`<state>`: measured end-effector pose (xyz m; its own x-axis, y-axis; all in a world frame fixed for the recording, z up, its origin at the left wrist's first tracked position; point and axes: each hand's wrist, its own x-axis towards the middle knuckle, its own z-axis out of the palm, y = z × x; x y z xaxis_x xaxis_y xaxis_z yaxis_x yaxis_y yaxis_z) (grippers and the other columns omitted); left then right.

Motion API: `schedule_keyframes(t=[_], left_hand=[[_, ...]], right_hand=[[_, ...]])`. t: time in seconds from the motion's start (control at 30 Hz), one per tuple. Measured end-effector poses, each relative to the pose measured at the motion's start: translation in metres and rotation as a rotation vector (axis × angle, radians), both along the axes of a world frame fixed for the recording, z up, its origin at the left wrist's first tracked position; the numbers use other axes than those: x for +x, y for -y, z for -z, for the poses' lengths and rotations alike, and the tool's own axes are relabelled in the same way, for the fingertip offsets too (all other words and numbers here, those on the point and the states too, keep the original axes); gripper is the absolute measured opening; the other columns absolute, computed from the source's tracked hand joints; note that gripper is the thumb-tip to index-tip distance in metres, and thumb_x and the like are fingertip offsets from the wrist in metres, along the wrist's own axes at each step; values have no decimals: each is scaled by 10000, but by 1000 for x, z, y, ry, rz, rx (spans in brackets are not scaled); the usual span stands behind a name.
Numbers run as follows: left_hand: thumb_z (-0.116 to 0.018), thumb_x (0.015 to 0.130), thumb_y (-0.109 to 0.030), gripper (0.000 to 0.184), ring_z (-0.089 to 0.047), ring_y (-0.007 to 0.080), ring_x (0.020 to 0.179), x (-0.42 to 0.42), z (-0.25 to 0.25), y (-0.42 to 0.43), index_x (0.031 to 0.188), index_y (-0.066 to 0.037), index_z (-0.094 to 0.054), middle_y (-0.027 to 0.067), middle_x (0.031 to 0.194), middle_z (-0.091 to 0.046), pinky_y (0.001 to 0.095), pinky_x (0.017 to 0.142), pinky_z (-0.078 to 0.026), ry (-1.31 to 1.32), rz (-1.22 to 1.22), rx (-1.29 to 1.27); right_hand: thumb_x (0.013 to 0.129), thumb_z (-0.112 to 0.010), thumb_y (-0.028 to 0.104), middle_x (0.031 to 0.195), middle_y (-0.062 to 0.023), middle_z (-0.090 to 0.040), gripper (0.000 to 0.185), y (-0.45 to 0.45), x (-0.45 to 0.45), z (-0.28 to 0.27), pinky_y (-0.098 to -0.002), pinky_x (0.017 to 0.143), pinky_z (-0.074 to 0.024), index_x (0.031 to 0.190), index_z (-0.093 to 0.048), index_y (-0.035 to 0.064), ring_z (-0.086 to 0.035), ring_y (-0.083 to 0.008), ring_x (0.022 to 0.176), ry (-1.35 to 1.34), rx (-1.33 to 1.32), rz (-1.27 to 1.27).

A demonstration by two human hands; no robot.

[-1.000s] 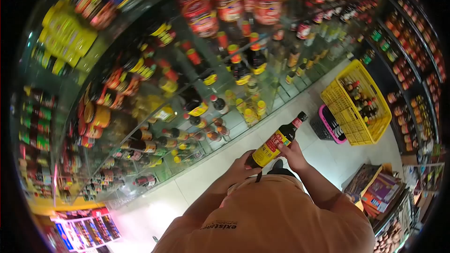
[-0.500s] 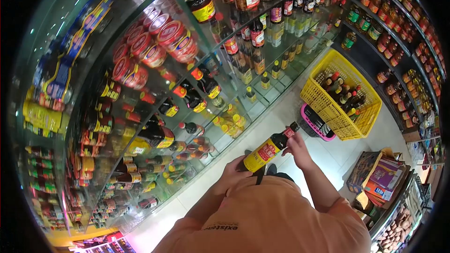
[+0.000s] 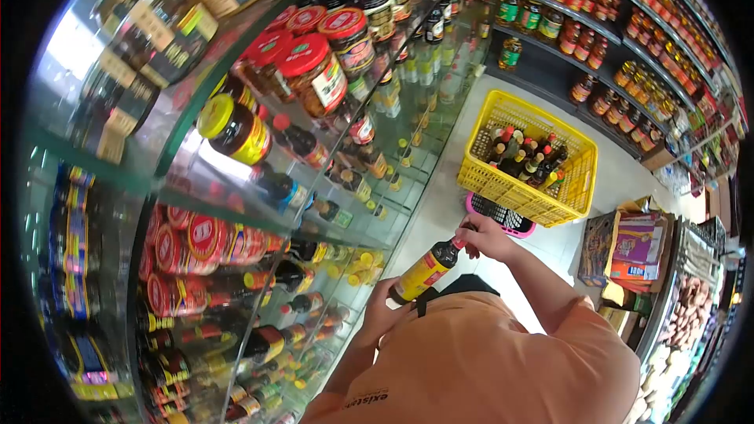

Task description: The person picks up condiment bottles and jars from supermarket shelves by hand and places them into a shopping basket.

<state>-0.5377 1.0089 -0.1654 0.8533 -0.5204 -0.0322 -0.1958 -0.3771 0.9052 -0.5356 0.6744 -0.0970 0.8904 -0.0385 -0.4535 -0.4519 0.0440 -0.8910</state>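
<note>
A dark sauce bottle (image 3: 425, 272) with a yellow and red label lies tilted in front of my body, its neck up and to the right. My left hand (image 3: 382, 308) is closed around the bottle's base. At the other end, my right hand (image 3: 485, 239) grips the neck near the cap, fingers curled over it. The cap itself is mostly hidden by those fingers. Just beyond my right hand, a yellow crate (image 3: 512, 198) on the floor holds several dark bottles (image 3: 534, 159) standing inside.
A pink-rimmed dark basket (image 3: 501, 216) sits against the crate's near side. Glass shelves (image 3: 326, 224) full of jars and bottles rise on the left. More stocked shelves (image 3: 550, 41) line the back. Cardboard boxes (image 3: 594, 247) stand at the right.
My view has turned, so the crate and back shelves appear further left. The bottle stays in both hands, and my right hand's fingers have closed more over the neck and cap.
</note>
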Motion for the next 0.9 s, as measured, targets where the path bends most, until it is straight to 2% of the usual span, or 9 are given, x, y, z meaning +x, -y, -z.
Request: schedule_keyframes(t=[0.1, 0.23, 0.37, 0.5, 0.53, 0.63, 0.77, 0.83, 0.9], left_hand=[[-799, 814, -114, 562, -695, 243, 995, 23, 36, 12, 1323, -53, -569, 138, 1146, -692, 357, 857, -546, -312, 85, -30], [-711, 915, -246, 448, -718, 243, 816, 46, 47, 30, 1313, -72, -598, 104, 1046, -737, 353, 769, -560, -99, 100, 231], [-675, 926, -303, 396, -721, 262, 762, 40, 80, 25, 1243, -71, -630, 131, 997, -741, 371, 754, -559, -204, -62, 387], [-673, 923, -314, 341, -732, 230, 758, -29, 189, -23, 1157, -66, -666, 147, 899, -744, 366, 737, -568, -362, -251, 513], [-670, 932, -313, 348, -729, 191, 753, -46, 197, -22, 1137, -33, -664, 134, 890, -745, 329, 696, -576, -572, -361, 399], [-644, 949, -266, 315, -724, 207, 760, -88, 192, -7, 1133, -11, -660, 141, 918, -738, 306, 611, -571, -598, -391, 428], [-663, 921, -228, 298, -700, 230, 732, -132, 205, 17, 1142, -28, -664, 115, 911, -732, 328, 626, -566, -909, -535, 450], [-673, 889, -207, 277, -699, 276, 802, -176, 251, -1, 1110, -40, -684, 115, 905, -731, 378, 714, -571, -256, -180, 564], [-678, 874, -205, 269, -694, 292, 841, -170, 230, 29, 1091, -47, -693, 119, 935, -729, 396, 756, -564, -300, -111, 705]], right_hand=[[896, -652, 168, 788, -79, -700, 153, 29, 19, -10, -281, 529, -518, 932, -660, 19, -657, -138, 632, 100, -185, 36], [838, -687, 104, 817, -110, -713, 145, 103, 39, -23, -328, 729, -539, 907, -657, -20, -692, -178, 781, 294, -357, 199], [826, -747, 197, 731, -109, -700, 205, 176, 55, -51, -381, 636, -526, 899, -661, 25, -702, -246, 698, 350, -791, 246], [829, -736, 334, 731, -133, -698, 297, 255, 80, -6, -433, 632, -543, 928, -657, 65, -690, -345, 704, 256, -1111, 170], [833, -725, 372, 738, -144, -697, 325, 270, 86, 7, -451, 638, -549, 951, -654, 78, -685, -366, 715, 220, -1170, 146], [820, -726, 383, 775, -185, -687, 352, 307, 97, 50, -470, 666, -540, 917, -646, 55, -674, -397, 741, 185, -1181, 95], [836, -700, 400, 812, -185, -708, 398, 337, 103, 102, -488, 712, -558, 1040, -626, 67, -688, -395, 767, 52, -1188, -137], [837, -694, 400, 844, -192, -710, 408, 344, 108, 125, -488, 737, -557, 1068, -618, 73, -689, -391, 809, -7, -1152, -183], [841, -681, 391, 873, -184, -711, 372, 349, 108, 152, -490, 766, -552, 1051, -618, 91, -690, -380, 858, -59, -1110, -236]])
